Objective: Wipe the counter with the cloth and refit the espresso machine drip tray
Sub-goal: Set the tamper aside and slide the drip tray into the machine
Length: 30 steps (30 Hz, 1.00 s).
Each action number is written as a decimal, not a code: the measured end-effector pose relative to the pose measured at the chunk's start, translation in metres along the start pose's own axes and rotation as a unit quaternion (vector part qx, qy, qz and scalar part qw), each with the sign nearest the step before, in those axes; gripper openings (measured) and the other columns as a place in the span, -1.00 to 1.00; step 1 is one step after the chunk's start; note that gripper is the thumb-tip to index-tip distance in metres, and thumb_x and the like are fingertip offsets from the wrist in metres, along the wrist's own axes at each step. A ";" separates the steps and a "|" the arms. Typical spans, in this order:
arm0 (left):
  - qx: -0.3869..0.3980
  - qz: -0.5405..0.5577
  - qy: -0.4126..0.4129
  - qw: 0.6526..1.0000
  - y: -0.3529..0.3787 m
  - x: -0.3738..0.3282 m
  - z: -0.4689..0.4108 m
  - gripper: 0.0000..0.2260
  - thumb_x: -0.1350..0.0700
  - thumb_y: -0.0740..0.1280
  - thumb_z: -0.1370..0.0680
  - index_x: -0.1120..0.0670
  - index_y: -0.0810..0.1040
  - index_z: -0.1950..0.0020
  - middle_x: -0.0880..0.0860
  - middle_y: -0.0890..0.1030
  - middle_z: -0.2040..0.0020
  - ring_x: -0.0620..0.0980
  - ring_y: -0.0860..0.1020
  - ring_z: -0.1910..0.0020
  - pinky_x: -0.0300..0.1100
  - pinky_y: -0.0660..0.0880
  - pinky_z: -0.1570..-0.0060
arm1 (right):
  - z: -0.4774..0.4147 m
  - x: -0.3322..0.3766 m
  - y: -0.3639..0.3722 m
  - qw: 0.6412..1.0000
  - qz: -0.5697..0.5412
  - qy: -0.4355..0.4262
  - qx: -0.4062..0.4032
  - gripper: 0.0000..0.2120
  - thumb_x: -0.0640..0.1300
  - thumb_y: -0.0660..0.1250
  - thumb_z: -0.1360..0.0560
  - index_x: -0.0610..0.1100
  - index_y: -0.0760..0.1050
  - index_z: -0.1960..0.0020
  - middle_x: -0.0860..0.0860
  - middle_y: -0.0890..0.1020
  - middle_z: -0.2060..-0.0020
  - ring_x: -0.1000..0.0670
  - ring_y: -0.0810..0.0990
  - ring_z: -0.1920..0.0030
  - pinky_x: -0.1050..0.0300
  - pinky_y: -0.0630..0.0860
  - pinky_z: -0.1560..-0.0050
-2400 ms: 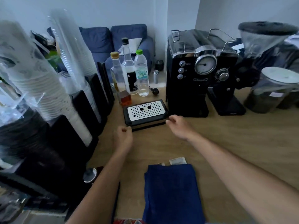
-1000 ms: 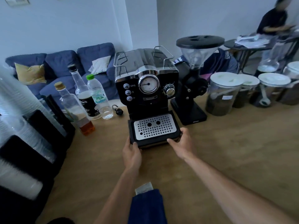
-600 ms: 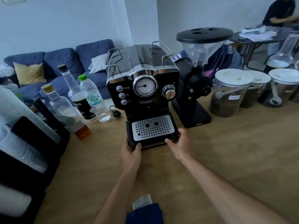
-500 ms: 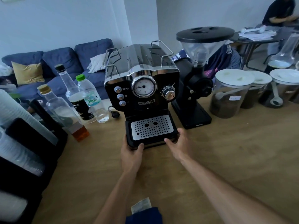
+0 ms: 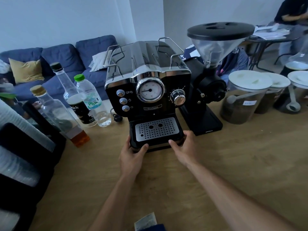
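The black espresso machine (image 5: pixel 148 84) stands at the back middle of the wooden counter (image 5: pixel 233 164). Its drip tray (image 5: pixel 156 130), black with a perforated silver grille, sits in the base under the machine's front. My left hand (image 5: pixel 133 157) grips the tray's front left corner, thumb on top. My right hand (image 5: pixel 183 147) holds the front right corner the same way. The blue cloth (image 5: pixel 153 228) shows only as a sliver at the bottom edge, with a white tag beside it.
Three bottles (image 5: pixel 90 100) stand left of the machine. A black coffee grinder (image 5: pixel 210 77) is close on its right, then lidded jars (image 5: pixel 245 97). Stacked plastic cups (image 5: pixel 16 134) fill the left edge. A person (image 5: pixel 293 12) sits at a table far right.
The tray went from the open counter left of the machine into the machine's base, both hands moving with it. In the last half second it slid slightly further in. My view tilted up.
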<state>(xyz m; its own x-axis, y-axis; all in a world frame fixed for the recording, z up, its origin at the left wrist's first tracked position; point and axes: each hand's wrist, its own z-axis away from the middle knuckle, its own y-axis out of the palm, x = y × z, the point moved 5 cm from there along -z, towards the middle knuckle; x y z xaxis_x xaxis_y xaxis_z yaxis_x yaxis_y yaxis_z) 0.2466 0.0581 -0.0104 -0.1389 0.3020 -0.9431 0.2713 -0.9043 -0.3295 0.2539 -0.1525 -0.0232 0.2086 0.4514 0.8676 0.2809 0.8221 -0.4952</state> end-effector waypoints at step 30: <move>0.076 -0.322 0.076 0.941 -0.099 0.029 0.127 -0.45 -0.14 0.03 -0.63 0.05 0.01 -0.56 0.10 0.22 -0.53 0.09 0.18 -0.49 0.02 0.12 -0.45 | 0.174 0.042 0.026 0.919 0.298 -0.210 0.153 -0.37 0.19 -0.08 -0.60 -0.09 -0.15 -0.53 -0.07 -0.03 -0.54 -0.11 -0.11 -0.52 -0.05 -0.08 -0.47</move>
<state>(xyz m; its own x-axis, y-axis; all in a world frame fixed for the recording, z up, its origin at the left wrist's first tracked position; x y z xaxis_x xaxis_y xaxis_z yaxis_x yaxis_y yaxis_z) 0.0951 0.1185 0.0004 -0.0872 0.8313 -0.5489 0.0365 -0.5479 -0.8357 0.1072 -0.0521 0.0078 -0.1578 0.8942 0.4190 -0.0553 0.4156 -0.9079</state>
